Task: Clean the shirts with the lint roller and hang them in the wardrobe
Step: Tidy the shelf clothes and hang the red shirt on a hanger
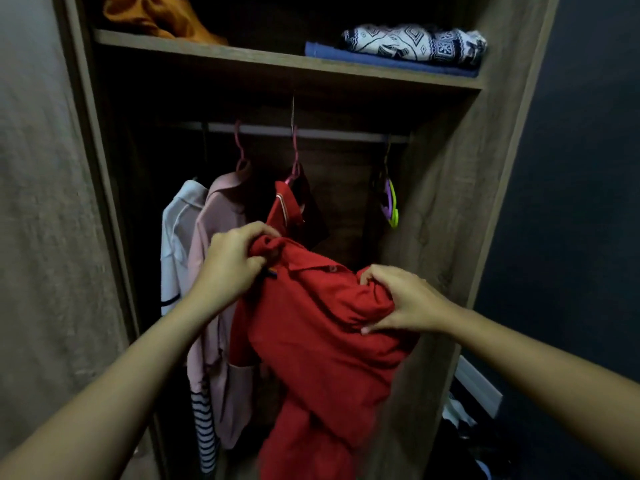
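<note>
The left hand (232,261) has its fingers (258,233) curled tight round a bunched shoulder of the red shirt (311,348). The right hand (401,299) pinches the other shoulder, thumb below and fingertips dug into the folds. Between the two grips the collar sags. The shirt hangs inside the wardrobe (446,202), and its hem is cut off at the bottom edge.

Just above the left fingers a red collar rises to a pink hanger hook (295,150) on the rail (332,133). The cloth hides the hanger's body, so I cannot tell how it sits inside.

Left of the left fingers hang a pink shirt (221,230) and a white shirt (176,230), partly covered by the forearm. Above the right fingers, coloured hangers (391,202) show dimly. The wardrobe's back is too dark to read.
</note>
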`<control>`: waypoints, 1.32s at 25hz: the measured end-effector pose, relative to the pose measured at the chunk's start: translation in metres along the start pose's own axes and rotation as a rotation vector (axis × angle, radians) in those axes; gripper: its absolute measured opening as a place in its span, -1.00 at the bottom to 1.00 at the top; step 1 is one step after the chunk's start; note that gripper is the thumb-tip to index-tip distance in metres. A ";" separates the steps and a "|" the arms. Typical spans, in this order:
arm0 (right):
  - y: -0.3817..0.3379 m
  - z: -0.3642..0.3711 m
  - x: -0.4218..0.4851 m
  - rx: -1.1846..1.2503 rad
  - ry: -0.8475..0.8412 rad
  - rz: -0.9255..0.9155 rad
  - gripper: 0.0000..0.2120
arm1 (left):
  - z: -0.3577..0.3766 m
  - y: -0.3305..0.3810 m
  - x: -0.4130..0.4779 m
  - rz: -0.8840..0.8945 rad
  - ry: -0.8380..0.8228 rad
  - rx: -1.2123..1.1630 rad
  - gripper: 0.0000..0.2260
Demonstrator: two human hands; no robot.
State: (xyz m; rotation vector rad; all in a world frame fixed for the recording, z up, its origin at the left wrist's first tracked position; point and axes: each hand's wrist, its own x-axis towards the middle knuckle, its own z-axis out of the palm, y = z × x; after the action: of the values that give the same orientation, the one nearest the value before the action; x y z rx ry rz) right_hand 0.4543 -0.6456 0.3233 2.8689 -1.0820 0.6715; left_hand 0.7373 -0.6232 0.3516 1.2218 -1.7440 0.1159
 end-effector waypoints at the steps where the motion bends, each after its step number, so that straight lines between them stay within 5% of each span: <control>1: -0.006 0.002 0.000 -0.101 -0.073 0.007 -0.31 | 0.000 0.005 0.003 0.066 -0.021 0.022 -0.72; 3: -0.009 0.008 0.000 -0.219 -0.216 0.136 -0.20 | 0.004 0.014 0.007 0.191 -0.096 -0.036 -0.71; 6: 0.000 0.020 0.004 -0.155 -0.200 0.336 -0.28 | 0.013 0.024 0.013 0.379 -0.275 -0.115 -0.72; 9: -0.003 0.029 0.007 0.089 -0.237 0.240 -0.37 | 0.028 0.032 0.005 0.488 -0.419 -0.090 -0.68; 13: -0.007 0.052 0.008 0.264 -0.277 0.181 -0.62 | 0.017 0.033 0.015 0.305 -0.205 -0.169 -0.70; 17: -0.027 0.053 0.007 1.020 -0.261 0.387 -0.54 | -0.008 0.046 0.028 0.321 -0.130 -0.049 -0.79; 19: -0.034 0.054 0.009 1.197 -0.232 0.363 -0.55 | -0.015 0.049 0.028 0.325 -0.136 -0.030 -0.77; 23: -0.038 0.054 0.012 0.848 -0.149 0.292 -0.49 | -0.020 0.037 0.030 0.153 -0.144 -0.184 -0.86; 27: -0.020 0.051 -0.008 0.246 -0.069 0.434 -0.75 | -0.012 0.014 0.021 -0.033 -0.106 -0.314 -0.84; 29: -0.013 0.044 -0.019 0.151 -0.120 0.436 -0.79 | -0.011 0.000 0.018 -0.068 -0.145 -0.281 -0.85; 33: 0.003 -0.011 -0.021 0.270 0.137 0.351 -0.65 | -0.013 -0.015 0.021 -0.055 -0.311 0.017 -0.59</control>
State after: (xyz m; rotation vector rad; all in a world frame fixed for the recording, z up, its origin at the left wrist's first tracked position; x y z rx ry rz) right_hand 0.4336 -0.6334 0.3248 2.8080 -1.6032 1.0900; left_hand 0.7565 -0.6376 0.3682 1.3542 -1.9756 -0.0973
